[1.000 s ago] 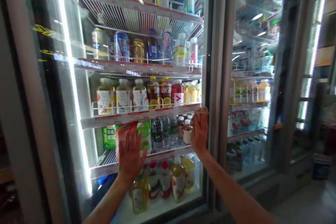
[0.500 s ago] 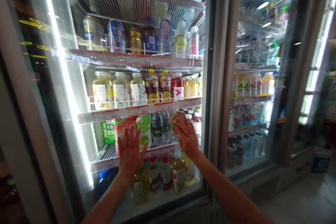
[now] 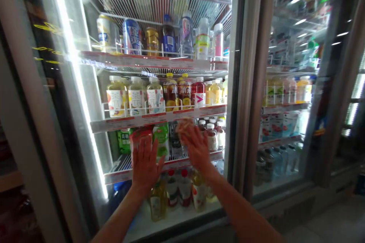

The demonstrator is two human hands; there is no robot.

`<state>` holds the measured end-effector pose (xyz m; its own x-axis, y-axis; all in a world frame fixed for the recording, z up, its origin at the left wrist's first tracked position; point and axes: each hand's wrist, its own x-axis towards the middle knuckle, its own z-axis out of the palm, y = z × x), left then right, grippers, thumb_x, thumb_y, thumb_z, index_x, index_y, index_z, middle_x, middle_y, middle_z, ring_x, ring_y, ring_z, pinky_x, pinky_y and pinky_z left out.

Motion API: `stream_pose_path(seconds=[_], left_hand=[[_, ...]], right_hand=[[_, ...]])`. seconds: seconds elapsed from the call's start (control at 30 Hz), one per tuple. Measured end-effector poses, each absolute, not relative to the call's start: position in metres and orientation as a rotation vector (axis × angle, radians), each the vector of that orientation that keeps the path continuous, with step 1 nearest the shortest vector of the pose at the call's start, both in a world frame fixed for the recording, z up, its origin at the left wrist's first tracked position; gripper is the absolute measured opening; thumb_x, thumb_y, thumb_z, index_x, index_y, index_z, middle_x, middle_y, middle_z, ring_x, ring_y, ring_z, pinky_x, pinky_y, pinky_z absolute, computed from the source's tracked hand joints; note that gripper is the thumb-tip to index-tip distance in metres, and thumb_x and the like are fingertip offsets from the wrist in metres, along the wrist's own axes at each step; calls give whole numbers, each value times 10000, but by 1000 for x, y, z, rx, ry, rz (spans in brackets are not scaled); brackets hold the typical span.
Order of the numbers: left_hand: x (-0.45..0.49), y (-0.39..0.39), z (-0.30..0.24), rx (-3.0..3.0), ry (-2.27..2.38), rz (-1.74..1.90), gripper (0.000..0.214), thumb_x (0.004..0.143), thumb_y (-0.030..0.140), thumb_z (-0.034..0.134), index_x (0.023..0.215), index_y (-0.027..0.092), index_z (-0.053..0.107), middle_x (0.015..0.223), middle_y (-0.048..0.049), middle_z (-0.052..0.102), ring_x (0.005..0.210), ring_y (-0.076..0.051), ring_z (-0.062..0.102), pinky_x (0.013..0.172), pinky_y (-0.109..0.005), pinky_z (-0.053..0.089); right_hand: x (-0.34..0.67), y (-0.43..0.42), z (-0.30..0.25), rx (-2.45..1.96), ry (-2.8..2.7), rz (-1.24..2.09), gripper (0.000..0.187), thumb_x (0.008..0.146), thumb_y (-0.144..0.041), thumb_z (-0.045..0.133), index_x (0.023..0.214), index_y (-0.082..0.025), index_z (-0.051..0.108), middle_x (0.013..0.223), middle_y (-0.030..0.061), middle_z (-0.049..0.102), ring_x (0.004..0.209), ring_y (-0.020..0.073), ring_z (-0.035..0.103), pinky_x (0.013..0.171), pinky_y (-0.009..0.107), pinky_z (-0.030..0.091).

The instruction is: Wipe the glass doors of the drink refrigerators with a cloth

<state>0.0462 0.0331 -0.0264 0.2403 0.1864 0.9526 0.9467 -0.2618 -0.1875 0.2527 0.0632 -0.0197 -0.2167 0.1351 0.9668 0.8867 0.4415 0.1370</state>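
Observation:
My left hand (image 3: 146, 165) lies flat with fingers spread on the glass door (image 3: 85, 129) of a lit drinks cooler, low in the middle. My right hand (image 3: 194, 145) is pressed flat on the same glass a little to the right, fingers stretched up and slightly blurred. Behind the glass stand several bottles on wire shelves: pale tea bottles (image 3: 136, 97), a red drink (image 3: 199, 92), water bottles (image 3: 175, 140) and a green bottle (image 3: 161, 136) right behind my hands. Neither hand holds anything.
The door's metal frame (image 3: 238, 83) runs upright just right of my right hand. A second glass cooler door (image 3: 288, 83) with drinks stands to the right. Cans and bottles (image 3: 151, 40) fill the upper shelf. Grey floor (image 3: 327, 228) shows at bottom right.
My right hand has slid left from the door's right edge across the glass toward my left hand. My left hand has stayed flat in place. The view shifted slightly.

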Motion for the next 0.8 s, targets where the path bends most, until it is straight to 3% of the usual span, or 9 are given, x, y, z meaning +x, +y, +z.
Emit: stream_pose_path(seconds=[0.13,0.27,0.4,0.47,0.53,0.67,0.8], left_hand=[[45,34,-28,-1683,-1074,-1098,766,849,280,511,1466,207,64,1537,-73,64,1422,-236,49,1159,-456,72],[48,37,-30,-1666,-1078,-1135,773,848,282,514,1467,214,55,1539,-65,52,1424,-236,38,1159,-466,51],[49,38,-30,-1672,-1087,-1150,772,848,296,517,1467,229,60,1540,-57,82,1423,-236,63,1158,-475,66],[50,38,-30,-1680,-1095,-1160,773,847,298,518,1467,234,61,1541,-56,84,1423,-239,64,1157,-479,62],[52,39,-30,-1684,-1089,-1173,777,846,298,518,1467,231,55,1542,-62,76,1424,-246,53,1156,-489,50],[53,39,-30,-1684,-1111,-1198,789,842,297,526,1467,226,49,1542,-81,85,1423,-261,47,1150,-517,53],[57,31,-27,-1678,-1106,-1249,771,841,259,530,1467,223,82,1538,-89,125,1422,-252,68,1154,-504,84]], right_hand=[[329,80,-22,-1027,-1224,-849,496,899,-182,362,1392,-228,394,1496,118,301,1386,301,255,1067,584,288],[313,73,-33,-992,-1199,-804,570,890,-144,342,1449,-227,266,1545,104,152,1412,316,159,1060,597,301],[290,60,-42,-877,-1642,-893,637,858,-94,390,1451,-279,249,1504,60,300,1408,266,202,1099,515,301],[311,61,-39,-925,-1614,-910,611,865,-102,383,1436,-295,288,1486,57,338,1395,259,246,1099,514,301],[338,66,-33,-1043,-1391,-859,577,876,-122,365,1432,-266,308,1513,82,274,1394,275,243,1086,531,311],[336,70,-29,-1103,-1280,-736,604,875,-147,362,1461,-180,222,1557,107,89,1423,303,107,1097,566,267],[279,54,-38,-923,-1573,-598,649,872,-139,363,1475,-242,145,1566,49,55,1432,270,52,1123,554,221]])
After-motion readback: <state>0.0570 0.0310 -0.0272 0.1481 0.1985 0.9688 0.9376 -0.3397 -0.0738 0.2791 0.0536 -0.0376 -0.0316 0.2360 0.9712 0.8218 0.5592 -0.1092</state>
